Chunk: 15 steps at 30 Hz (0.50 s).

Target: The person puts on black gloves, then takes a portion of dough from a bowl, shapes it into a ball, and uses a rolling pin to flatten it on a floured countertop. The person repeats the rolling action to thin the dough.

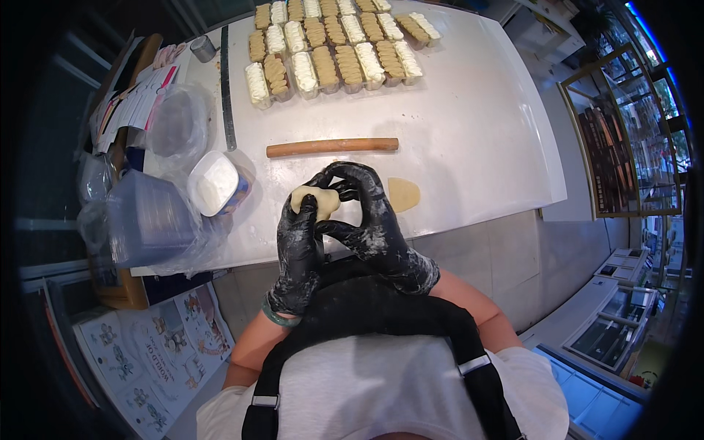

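A lump of pale dough (325,203) is held up in front of my apron, above the table's near edge. My left hand (300,242), in a black glove, grips it with the thumb pressed across its face. From the right, my right hand (374,220), gloved in black too, curves around the lump; its thumb and fingertips meet the dough's edge. White powder marks both gloves. A flat oval of rolled dough (404,194) lies on the table just right of my right hand. Beyond the hands rests a wooden rolling pin (333,147), lying crosswise.
Several clear boxes of piped white and brown cream (335,66) fill the table's (467,126) far side. Left of my hands stand a tub of white powder (214,184) and stacked plastic containers (154,220). A dark ruler (226,88) and a metal can (203,49) lie farther back.
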### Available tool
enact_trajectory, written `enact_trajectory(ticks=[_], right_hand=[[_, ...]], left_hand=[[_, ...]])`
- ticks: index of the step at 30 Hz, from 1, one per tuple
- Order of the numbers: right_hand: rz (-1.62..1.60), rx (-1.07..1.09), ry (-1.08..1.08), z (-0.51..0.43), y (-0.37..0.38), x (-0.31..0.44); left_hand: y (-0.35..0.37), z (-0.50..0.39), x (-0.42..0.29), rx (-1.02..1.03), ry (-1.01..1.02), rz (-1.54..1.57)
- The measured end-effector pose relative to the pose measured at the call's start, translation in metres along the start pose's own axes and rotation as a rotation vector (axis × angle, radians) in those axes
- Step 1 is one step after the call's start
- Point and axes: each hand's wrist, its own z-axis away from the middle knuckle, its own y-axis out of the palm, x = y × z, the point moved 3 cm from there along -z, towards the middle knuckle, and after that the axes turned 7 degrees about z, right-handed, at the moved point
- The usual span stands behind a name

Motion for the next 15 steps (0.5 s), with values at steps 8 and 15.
enact_trajectory(ticks=[8, 15], right_hand=[[-0.116, 0.051, 0.12, -0.006, 0.003, -0.006], [0.02, 0.11, 0.023, -0.013, -0.01, -0.004]], left_hand=[[-0.001, 0.003, -0.005, 0.092, 0.19, -0.258], [0.0, 0.006, -0.014, 0.02, -0.01, -0.576]])
